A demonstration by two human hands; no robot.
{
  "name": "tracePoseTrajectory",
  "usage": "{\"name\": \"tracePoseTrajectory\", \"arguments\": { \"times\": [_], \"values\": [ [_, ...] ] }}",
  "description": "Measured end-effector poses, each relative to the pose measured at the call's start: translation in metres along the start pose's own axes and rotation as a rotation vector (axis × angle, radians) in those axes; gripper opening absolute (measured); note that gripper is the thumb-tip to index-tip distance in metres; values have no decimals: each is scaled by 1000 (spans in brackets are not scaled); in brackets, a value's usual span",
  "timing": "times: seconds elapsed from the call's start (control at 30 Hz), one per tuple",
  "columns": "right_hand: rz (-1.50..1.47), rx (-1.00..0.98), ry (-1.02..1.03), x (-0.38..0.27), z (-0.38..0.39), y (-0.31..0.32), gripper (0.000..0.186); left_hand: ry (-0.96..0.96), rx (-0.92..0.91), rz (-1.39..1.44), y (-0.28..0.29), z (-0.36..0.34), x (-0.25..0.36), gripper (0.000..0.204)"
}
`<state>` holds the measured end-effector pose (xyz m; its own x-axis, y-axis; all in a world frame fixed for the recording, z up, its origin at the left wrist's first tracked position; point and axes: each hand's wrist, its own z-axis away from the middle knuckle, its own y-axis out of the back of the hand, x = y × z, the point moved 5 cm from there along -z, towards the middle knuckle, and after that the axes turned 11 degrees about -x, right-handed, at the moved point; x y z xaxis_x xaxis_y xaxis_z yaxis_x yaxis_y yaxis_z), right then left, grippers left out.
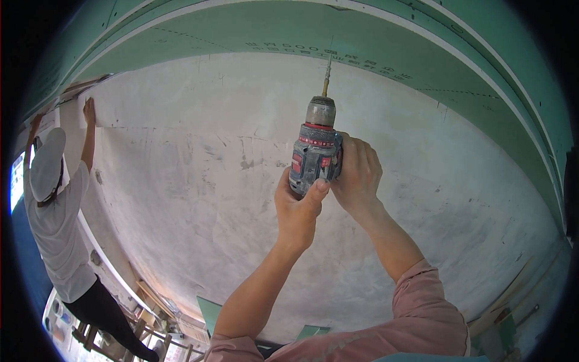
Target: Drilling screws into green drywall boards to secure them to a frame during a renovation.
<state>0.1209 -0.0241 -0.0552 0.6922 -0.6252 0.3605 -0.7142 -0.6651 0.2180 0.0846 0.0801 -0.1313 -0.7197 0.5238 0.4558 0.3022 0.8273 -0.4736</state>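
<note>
A dusty grey and red cordless drill [312, 151] is held upright, a long thin bit [326, 81] rising from its chuck toward the green ceiling board [217, 33]. The bit's tip overlaps the board in the picture; whether it touches, I cannot tell. My left hand [297, 208] wraps round the drill's lower left body, thumb across its casing. My right hand [360, 172] grips the drill on the right side, its palm and part of what it holds hidden behind the fingers.
A co-worker [57, 223] in white top, cap and dark trousers reaches up at the board's left end, standing near wooden framing [140, 332]. A plastered pale wall [199, 181] faces me. Green offcuts [208, 311] lie low, and long pieces [500, 301] lean at lower right.
</note>
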Motion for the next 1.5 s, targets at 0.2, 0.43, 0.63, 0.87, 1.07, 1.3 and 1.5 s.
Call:
{"name": "tracePoseTrajectory", "arguments": {
  "times": [0.2,0.43,0.63,0.87,1.07,1.3,1.5],
  "values": [
    [-32,-63,-57,5,-10,-3,49,-41,101,-96,-10,-9,6,35],
    [-26,-62,-78,12,-10,-8,45,-44,97,-114,-11,-17,5,36],
    [-27,-40,-71,13,-15,-10,43,-15,103,-128,-8,-21,4,38],
    [-22,-43,-100,12,-20,-7,29,-82,136,-226,-13,-25,9,38],
    [83,-14,-67,17,-28,-3,25,-50,87,-192,-15,-35,9,37],
    [143,-71,-101,16,-35,-3,27,-19,60,-120,-18,-43,16,39],
    [171,-30,-93,12,-41,6,40,17,-15,-7,-10,-50,12,42]
  ]
}}
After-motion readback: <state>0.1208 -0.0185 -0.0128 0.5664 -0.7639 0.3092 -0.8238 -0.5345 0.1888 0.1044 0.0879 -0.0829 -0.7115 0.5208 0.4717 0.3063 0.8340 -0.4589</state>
